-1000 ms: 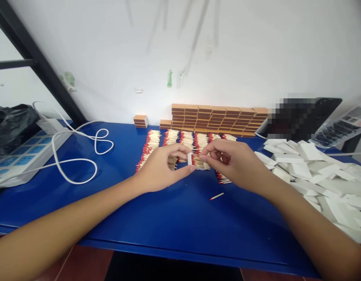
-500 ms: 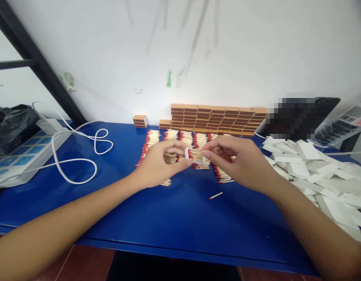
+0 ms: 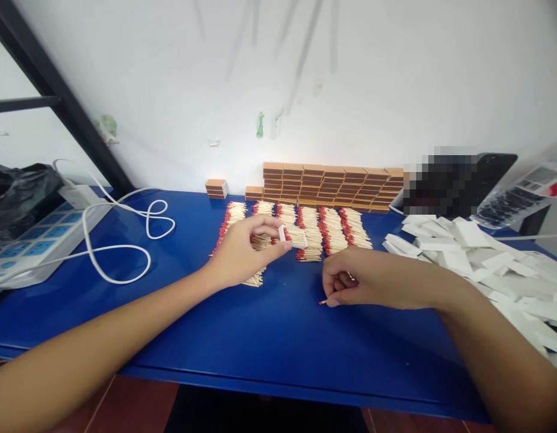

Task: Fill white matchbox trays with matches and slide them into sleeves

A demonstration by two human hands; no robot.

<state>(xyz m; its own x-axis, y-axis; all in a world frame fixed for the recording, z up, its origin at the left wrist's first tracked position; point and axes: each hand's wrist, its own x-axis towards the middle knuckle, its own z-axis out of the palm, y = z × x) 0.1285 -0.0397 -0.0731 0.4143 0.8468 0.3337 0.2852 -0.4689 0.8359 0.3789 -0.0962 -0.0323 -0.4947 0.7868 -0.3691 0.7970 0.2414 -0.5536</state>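
My left hand (image 3: 242, 251) holds a small white matchbox tray (image 3: 293, 236) filled with red-tipped matches, raised just above the rows of loose matches (image 3: 311, 231) on the blue table (image 3: 242, 328). My right hand (image 3: 356, 278) rests lower on the table, fingers pinched on a single stray match (image 3: 323, 300) whose red tip pokes out to the left. Behind the match rows, tan closed matchboxes (image 3: 332, 185) are stacked in a low wall against the white wall.
A heap of empty white trays (image 3: 490, 264) fills the right side. At the left lie a power strip (image 3: 32, 237), looping white cables (image 3: 120, 240) and a black bag (image 3: 17, 186). A separate small stack of matchboxes (image 3: 216, 187) stands left of the wall.
My right hand let go of the filled tray and dropped down to the table to pinch the stray match. The left hand kept the tray and lifted it slightly.
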